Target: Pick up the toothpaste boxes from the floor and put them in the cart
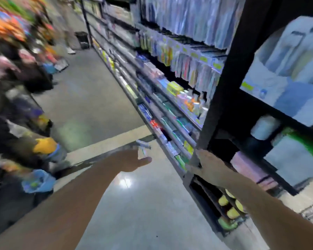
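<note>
Head view, heavy motion blur. Two bare forearms in frame, both uncovered from the bottom edge of the picture up to the wrists; no sleeve edge shows anywhere along them. Left forearm [76, 201] long and broad, filling the lower left, tapering toward the wrist. Left hand [134, 159] bare, thumb outline distinct, fingers smeared by blur. Right forearm [260, 204] narrower, entering from the lower right corner. Right hand [206, 165] bare, knuckle detail too blurred to read. Whether either wrist carries a band: cannot tell.
</note>
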`<state>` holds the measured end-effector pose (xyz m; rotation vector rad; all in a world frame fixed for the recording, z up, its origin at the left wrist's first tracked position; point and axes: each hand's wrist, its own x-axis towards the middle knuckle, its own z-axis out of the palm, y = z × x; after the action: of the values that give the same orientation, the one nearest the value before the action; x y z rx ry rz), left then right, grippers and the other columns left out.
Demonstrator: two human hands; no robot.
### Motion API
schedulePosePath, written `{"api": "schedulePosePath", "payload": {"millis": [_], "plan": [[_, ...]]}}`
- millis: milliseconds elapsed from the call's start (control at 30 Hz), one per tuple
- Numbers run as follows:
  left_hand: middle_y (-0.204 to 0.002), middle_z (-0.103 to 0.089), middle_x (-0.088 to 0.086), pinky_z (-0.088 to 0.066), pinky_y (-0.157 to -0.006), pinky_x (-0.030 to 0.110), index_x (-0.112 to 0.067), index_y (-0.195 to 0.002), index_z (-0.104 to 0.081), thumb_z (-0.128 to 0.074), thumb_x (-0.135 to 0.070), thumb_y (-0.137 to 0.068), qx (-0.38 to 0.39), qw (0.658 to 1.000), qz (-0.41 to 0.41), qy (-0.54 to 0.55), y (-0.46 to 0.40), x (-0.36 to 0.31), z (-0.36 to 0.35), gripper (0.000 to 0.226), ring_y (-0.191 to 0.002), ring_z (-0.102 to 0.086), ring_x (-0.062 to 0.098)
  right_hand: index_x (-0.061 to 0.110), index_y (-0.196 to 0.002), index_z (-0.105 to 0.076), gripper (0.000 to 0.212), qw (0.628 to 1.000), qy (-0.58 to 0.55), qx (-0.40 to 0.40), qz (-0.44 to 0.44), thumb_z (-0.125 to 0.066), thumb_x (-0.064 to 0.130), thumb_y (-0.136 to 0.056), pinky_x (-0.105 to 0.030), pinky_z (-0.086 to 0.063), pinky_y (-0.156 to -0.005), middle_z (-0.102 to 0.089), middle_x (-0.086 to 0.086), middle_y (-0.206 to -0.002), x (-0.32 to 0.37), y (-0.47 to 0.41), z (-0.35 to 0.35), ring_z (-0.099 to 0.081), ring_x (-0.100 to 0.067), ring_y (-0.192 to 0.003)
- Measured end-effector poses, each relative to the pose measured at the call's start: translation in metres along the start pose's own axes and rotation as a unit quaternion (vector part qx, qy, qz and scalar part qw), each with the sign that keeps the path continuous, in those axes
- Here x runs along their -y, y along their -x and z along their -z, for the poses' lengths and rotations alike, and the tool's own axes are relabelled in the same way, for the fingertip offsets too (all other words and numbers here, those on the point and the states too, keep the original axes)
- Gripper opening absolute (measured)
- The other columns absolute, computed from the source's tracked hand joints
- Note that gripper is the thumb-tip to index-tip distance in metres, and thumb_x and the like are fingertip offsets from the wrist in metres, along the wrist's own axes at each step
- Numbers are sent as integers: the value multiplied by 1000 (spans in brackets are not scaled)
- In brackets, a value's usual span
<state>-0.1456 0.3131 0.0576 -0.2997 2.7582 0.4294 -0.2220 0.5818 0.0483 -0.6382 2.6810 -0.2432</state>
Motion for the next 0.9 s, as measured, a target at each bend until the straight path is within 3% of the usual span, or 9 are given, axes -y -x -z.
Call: {"api": "schedulePosePath", "payload": {"millis": [67,167,267,433,567,733,900], "plan": [[-123,-54,0,-23,-75,17,-28,-146,-37,-46,-56,-96,-23,999,35,-18,-4,23,11,58,-120,-52,20,11,-144,-34,120,999,23,3,37,-17,94,-59,-39,-35,-106,-41,-10,-146,31,-32,4,-38,-26,-134],[-133,-51,10,-37,-96,36,-28,-144,-35,-40,-70,-91,17,994,108,-12,-26,58,14,68,-124,-48,32,13,-145,-34,97,996,28,23,86,-36,82,-77,-39,-32,-110,-38,-7,-150,66,-81,7,-35,-24,-139],[-143,-44,12,-36,-106,46,-19,-143,-34,-34,-81,-82,22,987,160,-12,-64,87,23,87,-130,-43,33,12,-146,-32,86,991,14,49,121,-43,72,-86,-40,-32,-109,-37,-8,-150,84,-131,13,-33,-27,-139],[-147,-40,15,-36,-107,47,-15,-148,-28,-33,-80,-84,30,983,179,-7,-130,107,54,92,-132,-41,35,14,-154,-20,97,986,6,83,145,-40,78,-83,-45,-25,-116,-24,-5,-159,95,-216,32,-21,-21,-146],[-150,-36,15,-32,-110,48,-15,-150,-25,-31,-82,-83,34,982,188,9,-176,124,74,95,-136,-37,34,11,-139,-38,83,985,13,82,149,-45,73,-85,-41,-35,-105,-41,-7,-144,103,-278,51,-36,-24,-134],[-152,-35,14,-32,-110,49,-13,-151,-22,-30,-84,-80,45,984,171,19,-225,143,97,101,-138,-35,33,16,-143,-34,93,984,22,96,147,-40,82,-79,-44,-36,-107,-40,-4,-147,116,-342,65,-34,-25,-137],[-148,-43,12,-39,-105,49,-19,-147,-31,-10,-104,-47,34,988,146,25,-274,177,113,133,-132,-44,32,18,-144,-34,104,987,29,95,126,-32,92,-70,-48,-35,-108,-39,-5,-149,132,-395,70,-34,-25,-137]]}}
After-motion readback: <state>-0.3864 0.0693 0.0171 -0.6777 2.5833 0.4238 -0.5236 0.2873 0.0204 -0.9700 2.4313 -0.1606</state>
